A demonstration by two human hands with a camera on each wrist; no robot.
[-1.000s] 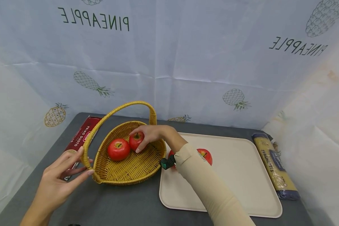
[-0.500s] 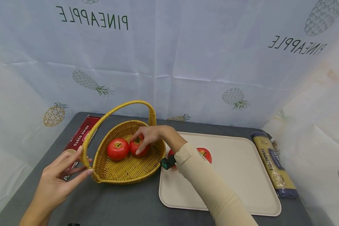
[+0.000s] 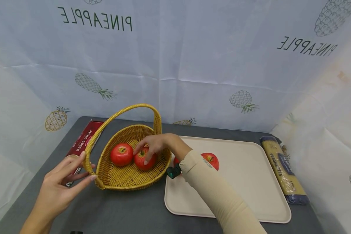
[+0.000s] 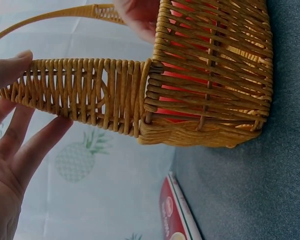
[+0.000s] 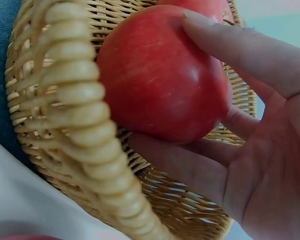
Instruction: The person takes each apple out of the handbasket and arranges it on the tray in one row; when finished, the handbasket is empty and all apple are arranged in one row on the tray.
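My left hand [image 3: 58, 187] pinches the handle base of a yellow wicker basket [image 3: 128, 182]. In the left wrist view the thumb lies on one face of the handle [image 4: 90, 90], the fingers on the other. Inside the basket sits a red apple [image 3: 122, 154]. My right hand [image 3: 155, 144] reaches in from the right and grips a second red apple [image 3: 143, 161] beside the first. The right wrist view shows this apple [image 5: 160, 75] with thumb and fingers around it, partly behind the basket's rim [image 5: 85, 120].
A beige tray [image 3: 251, 182] lies right of the basket, with red apples [image 3: 211, 159] on it partly hidden by my right sleeve. A spaghetti packet [image 3: 283, 172] lies along the tray's right side. A red pasta box [image 3: 83, 139] lies behind my left hand.
The apple in my right hand has come lower into the basket and a little towards me, more of it now showing. My left hand has stayed at the handle.
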